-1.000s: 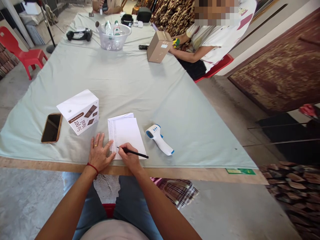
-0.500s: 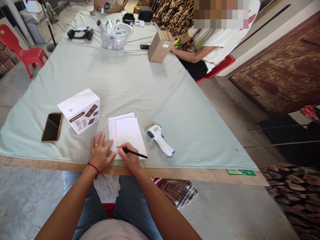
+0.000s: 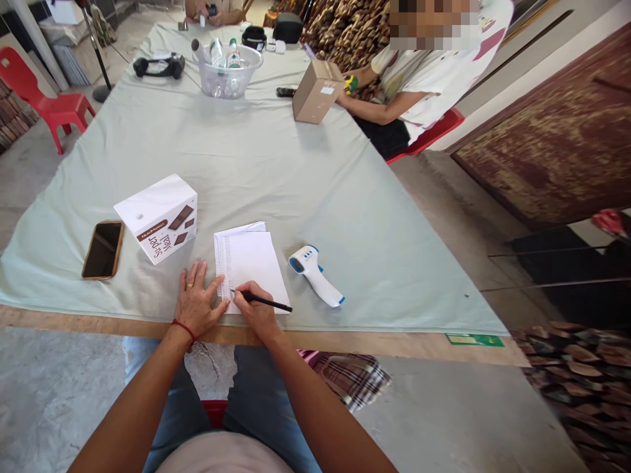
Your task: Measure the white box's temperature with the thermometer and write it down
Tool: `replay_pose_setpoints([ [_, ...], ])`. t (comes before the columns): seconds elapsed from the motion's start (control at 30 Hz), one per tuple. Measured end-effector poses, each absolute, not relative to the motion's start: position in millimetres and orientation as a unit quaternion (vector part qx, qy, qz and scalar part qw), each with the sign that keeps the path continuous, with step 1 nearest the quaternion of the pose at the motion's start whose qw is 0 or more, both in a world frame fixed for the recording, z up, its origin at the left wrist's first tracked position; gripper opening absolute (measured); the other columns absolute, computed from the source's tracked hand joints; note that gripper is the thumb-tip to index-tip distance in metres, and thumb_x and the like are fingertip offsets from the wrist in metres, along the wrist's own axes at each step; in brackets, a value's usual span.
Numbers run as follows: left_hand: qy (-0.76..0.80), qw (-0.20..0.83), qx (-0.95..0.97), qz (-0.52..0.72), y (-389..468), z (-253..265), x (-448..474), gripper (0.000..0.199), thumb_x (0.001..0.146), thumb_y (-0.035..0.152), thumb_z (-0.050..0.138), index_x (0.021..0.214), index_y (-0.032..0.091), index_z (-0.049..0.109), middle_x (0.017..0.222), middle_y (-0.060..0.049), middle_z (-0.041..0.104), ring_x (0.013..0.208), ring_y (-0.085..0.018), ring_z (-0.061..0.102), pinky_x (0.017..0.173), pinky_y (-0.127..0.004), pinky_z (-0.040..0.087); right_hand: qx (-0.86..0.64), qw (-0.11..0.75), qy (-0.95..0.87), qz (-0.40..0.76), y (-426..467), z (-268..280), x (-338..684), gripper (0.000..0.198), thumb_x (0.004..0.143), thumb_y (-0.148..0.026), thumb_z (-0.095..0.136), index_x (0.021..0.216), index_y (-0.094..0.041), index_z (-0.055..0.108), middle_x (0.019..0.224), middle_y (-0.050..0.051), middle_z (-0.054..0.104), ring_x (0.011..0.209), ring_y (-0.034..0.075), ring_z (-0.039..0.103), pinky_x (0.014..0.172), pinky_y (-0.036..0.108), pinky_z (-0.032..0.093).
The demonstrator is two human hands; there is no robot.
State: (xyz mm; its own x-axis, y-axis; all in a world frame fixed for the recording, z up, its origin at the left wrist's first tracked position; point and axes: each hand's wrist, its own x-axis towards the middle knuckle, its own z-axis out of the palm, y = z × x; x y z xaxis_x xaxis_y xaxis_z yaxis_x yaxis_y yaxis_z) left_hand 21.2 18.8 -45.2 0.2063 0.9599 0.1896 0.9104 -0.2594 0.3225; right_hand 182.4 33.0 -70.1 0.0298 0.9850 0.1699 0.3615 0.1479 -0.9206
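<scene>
A black pen (image 3: 269, 301) is pinched in my right hand (image 3: 257, 310), its tip on the notepad (image 3: 261, 263) near the handwritten column at the page's left side. My left hand (image 3: 198, 302) lies flat with fingers spread, thumb and palm edge at the pad's lower left corner. Right of the pad rests a white and blue infrared thermometer (image 3: 318, 276). Behind my left hand stands a white box (image 3: 162, 220) with brown print, and left of it lies a phone (image 3: 102, 251) in a brown case, screen dark.
Farther back on the cloth-covered table (image 3: 236, 151) are a clear basin (image 3: 229, 75) with bottles, a cardboard box (image 3: 318, 92) and a black headset-like device (image 3: 158, 66). A person (image 3: 409, 85) sits at the right edge; another person's hands (image 3: 210, 13) show at the far end.
My hands and the things near them look almost unchanged; the pen's back end has shifted very slightly. The seated person's head has moved a little.
</scene>
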Motion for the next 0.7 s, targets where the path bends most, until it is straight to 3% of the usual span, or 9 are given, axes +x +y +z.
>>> replay_pose_setpoints([
  [0.7, 0.605, 0.071, 0.773, 0.178, 18.8, -45.8, 21.3, 0.049, 0.083, 0.044, 0.064, 0.128, 0.027, 0.06, 0.153, -0.012, 0.036, 0.143, -0.036, 0.028, 0.116, -0.058, 0.02, -0.562, 0.46, -0.604, 0.327, 34.2, -67.7, 182.1, 0.011, 0.073, -0.031, 0.052, 0.066, -0.023, 0.053, 0.056, -0.004, 0.055, 0.052, 0.013, 0.047, 0.055, 0.027, 0.041],
])
